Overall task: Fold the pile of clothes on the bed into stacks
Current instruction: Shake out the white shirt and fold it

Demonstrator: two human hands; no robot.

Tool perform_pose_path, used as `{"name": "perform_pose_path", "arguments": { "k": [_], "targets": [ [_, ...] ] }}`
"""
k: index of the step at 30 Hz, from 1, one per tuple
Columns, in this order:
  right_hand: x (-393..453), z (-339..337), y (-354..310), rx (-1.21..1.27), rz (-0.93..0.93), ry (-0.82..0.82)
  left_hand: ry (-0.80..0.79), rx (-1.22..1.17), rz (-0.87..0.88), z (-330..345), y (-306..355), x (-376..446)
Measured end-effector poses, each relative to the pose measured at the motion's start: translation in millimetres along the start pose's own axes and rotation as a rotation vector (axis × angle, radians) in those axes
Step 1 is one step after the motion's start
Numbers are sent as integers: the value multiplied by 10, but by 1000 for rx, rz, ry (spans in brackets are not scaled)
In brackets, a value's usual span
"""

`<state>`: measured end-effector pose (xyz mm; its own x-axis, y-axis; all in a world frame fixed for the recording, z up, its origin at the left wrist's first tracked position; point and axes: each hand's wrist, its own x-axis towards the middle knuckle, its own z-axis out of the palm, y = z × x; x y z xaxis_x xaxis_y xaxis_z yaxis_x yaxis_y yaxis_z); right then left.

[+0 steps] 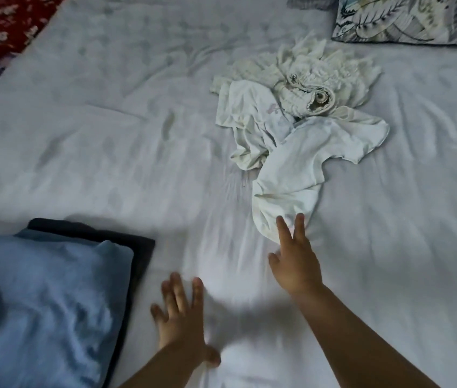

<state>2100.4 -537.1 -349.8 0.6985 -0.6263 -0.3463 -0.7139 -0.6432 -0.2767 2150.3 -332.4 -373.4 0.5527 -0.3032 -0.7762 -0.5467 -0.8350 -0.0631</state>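
Reaching for the next shirt [291, 177].
Your right hand [296, 264], fingers straight, touches its hem; left hand [181, 317] lies flat, empty. Pinch and pull.

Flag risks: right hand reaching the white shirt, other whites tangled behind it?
1. The white shirt overlaps the white pile; pulling its near end may drag the rest along.
2. The right hand has only fingertips at the hem, so the grip may slip.
3. The left hand is blurred beside the folded stack; it could nudge it.

Both hands reach forward palms down, left hand [179, 317] with fingers spread, right hand [294, 261] farther out.
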Motion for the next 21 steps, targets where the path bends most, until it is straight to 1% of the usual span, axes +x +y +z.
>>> {"name": "perform_pose_path", "arguments": {
  "k": [4,8,9,12,13,16,17,19,21],
  "targets": [
    [462,22,71,-51,0,8,-32,8,-16,-25,24,39],
    [627,-63,136,-103,-73,146,-22,26,-25,1,27,50],
    [600,-72,142,-142,-94,149,-20,29,-24,5,21,50],
    [333,23,166,-195,-101,70,3,46,-15,25,0,62],
    [163,94,168,-174,-103,65,7,54,-15,39,-1,48],
    [-411,364,204,-28,-179,143,41,62,-15,48,-11,27],
    [-616,418,196,-30,-176,88,52,62,-19,40,-17,20],
    [-1101,509,215,-69,-123,-115,78,55,-35,17,11,-45],
    [-1580,548,240,-85,-100,-220,114,30,-82,17,63,-161]
  ]
}}
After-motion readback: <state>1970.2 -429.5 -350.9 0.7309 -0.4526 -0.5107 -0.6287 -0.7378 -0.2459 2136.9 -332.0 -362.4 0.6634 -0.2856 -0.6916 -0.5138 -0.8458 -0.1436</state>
